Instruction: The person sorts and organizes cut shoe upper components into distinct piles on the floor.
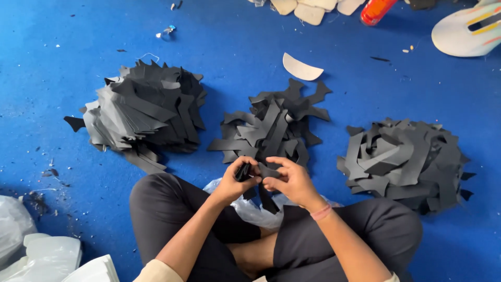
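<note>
- Presently, a crumpled clear plastic bag [250, 209] lies in the person's lap, between the crossed legs in dark trousers and partly under the hands.
- White plastic bags and wrapped pale pieces [47, 256] sit at the lower left edge on the blue floor [52, 78].
- An orange bottle [377, 10] lies at the top edge, beside pale beige cut pieces [308, 10]; no label can be read.
- Left hand [236, 180]: fingers curled shut, grasping a small bundle of black cut sheet pieces [244, 171].
- Right hand [292, 180]: fingers bent, pinching the black strip piece [269, 196] that hangs from the bundle towards the lap.
- Both hands meet above the lap, just in front of the middle pile of black cut pieces [274, 128].
- Left pile of black pieces [146, 112] is tall and stacked; right pile of black pieces [407, 162] is looser.
- One pale curved cut piece [301, 69] lies apart beyond the middle pile.
</note>
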